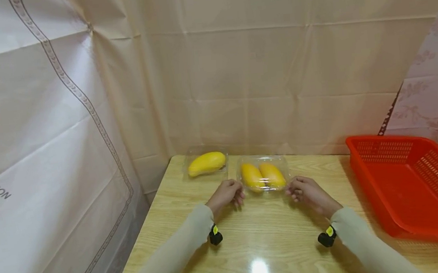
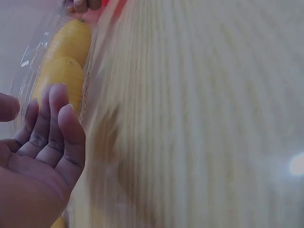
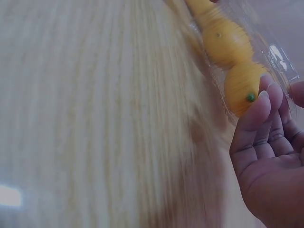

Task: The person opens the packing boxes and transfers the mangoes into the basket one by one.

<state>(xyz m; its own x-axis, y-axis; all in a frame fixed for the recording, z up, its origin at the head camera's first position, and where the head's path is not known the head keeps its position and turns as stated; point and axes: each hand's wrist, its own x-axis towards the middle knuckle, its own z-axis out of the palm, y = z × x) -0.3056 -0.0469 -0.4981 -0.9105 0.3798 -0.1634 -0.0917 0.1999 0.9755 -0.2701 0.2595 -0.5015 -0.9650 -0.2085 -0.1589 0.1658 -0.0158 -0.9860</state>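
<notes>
A clear plastic box point(image 1: 261, 159) with two yellow mangoes point(image 1: 272, 176) inside lies near the table's back edge. At its left front corner my left hand point(image 1: 229, 193) holds the rim, the fingers curved in front and the thumb above. My right hand point(image 1: 307, 191) grips the opposite front corner in the same way. In the right wrist view the fingertips point(image 3: 266, 97) overlap the end of one mango point(image 3: 242, 88), whose green stem spot shows. The left wrist view has both mangoes point(image 2: 61, 76) in a row behind the fingers.
To the left, another clear box point(image 1: 196, 150) holds one longer yellow mango point(image 1: 207, 163). A red plastic basket point(image 1: 418, 187) stands at the right on the wooden table point(image 1: 268, 237). Hanging cloth point(image 1: 236, 73) closes off the back, and a printed sheet point(image 1: 48, 170) hangs at the left.
</notes>
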